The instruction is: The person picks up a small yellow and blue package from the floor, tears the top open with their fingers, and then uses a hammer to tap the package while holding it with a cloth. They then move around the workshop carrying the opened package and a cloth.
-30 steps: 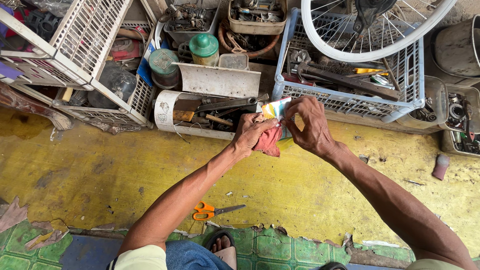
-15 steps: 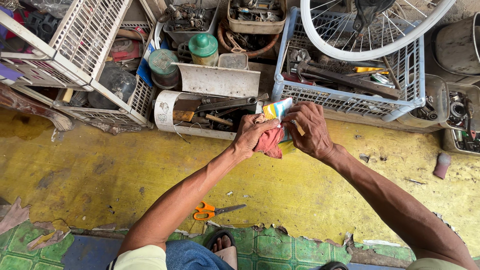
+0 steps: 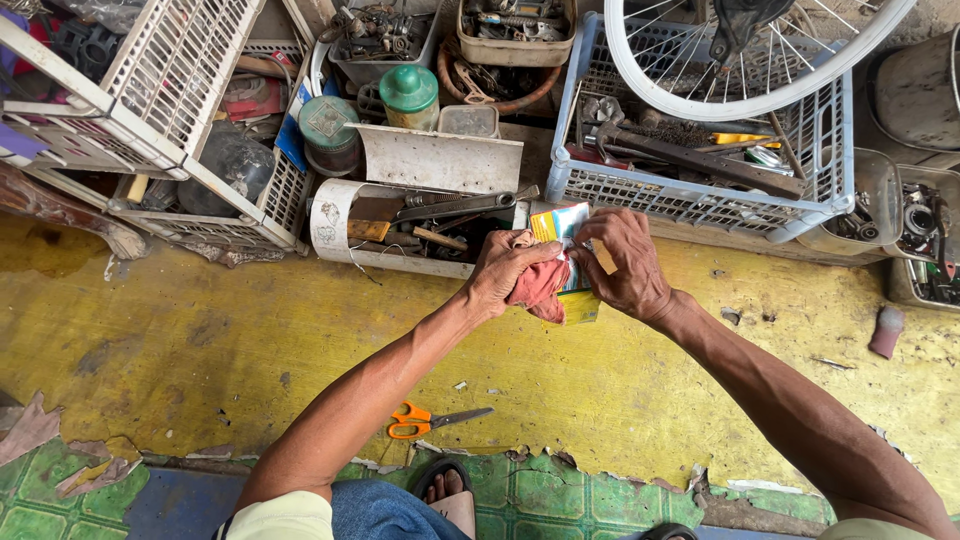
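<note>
Head view, looking down over a yellow floor [image 3: 200,340]. The left hand [image 3: 505,272] is closed on a crumpled red rag [image 3: 538,290], fingers curled over its upper edge. The right hand [image 3: 625,265] pinches a small colourful cardboard box [image 3: 562,225] with thumb and fingertips closed on its right side; the box stands roughly upright between the two hands, its lower part hidden behind the rag, which touches it. Both are held above the floor, just in front of a white cut-open container [image 3: 340,225] lying on its side and filled with hand tools. To the right of the container, a pale blue plastic basket [image 3: 690,200] holds metal bars and parts, and a bicycle wheel [image 3: 700,95] with white rim lies over it. To the left, white plastic crates [image 3: 170,70] are stacked at an angle. A green-capped jar [image 3: 410,95] stands behind the container. Orange-handled scissors [image 3: 425,420] lie on the floor near the person's knee, well apart from the hands.
</note>
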### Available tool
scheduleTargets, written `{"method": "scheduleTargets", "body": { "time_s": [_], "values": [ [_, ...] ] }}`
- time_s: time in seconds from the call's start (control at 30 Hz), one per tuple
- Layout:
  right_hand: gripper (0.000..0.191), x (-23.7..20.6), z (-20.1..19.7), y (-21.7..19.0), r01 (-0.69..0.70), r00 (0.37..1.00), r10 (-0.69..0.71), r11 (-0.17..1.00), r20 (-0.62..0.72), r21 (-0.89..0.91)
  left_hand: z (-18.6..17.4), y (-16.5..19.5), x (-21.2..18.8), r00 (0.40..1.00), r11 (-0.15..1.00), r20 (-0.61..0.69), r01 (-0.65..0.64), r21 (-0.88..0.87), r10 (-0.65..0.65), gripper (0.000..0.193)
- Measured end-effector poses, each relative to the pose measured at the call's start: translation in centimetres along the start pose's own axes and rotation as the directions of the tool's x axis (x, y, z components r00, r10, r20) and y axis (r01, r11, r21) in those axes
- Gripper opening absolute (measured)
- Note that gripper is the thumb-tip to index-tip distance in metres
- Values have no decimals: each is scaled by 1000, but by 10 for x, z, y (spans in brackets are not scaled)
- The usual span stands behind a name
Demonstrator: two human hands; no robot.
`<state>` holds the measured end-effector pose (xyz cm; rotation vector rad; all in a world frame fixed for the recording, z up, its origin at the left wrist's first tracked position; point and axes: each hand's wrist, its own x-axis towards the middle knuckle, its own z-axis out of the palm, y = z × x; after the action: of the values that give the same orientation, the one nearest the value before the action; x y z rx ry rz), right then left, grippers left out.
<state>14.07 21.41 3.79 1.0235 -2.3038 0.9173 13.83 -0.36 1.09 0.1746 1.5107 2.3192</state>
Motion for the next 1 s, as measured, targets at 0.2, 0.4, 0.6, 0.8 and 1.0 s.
{"method": "scheduleTargets", "body": {
  "time_s": [0.2,0.4,0.6,0.8,1.0],
  "values": [
    [31,-5,1,3,78,997,-79,995,-10,-62,4,9,-4,999,998,30,21,-56,-20,13],
    [24,-4,5,10,51,999,-51,998,-8,-22,5,18,-3,998,999,68,-7,-32,9,16],
    [30,-4,-1,5,84,996,-83,991,9,-106,-2,11,3,999,1000,40,-10,-4,10,15],
    [29,5,0,7,68,997,-67,997,-33,31,-7,-2,9,998,992,3,-66,105,66,20],
    [42,10,-6,3,79,995,-80,996,-60,-28,-1,4,8,993,972,-9,-110,206,114,15]
  ]
}}
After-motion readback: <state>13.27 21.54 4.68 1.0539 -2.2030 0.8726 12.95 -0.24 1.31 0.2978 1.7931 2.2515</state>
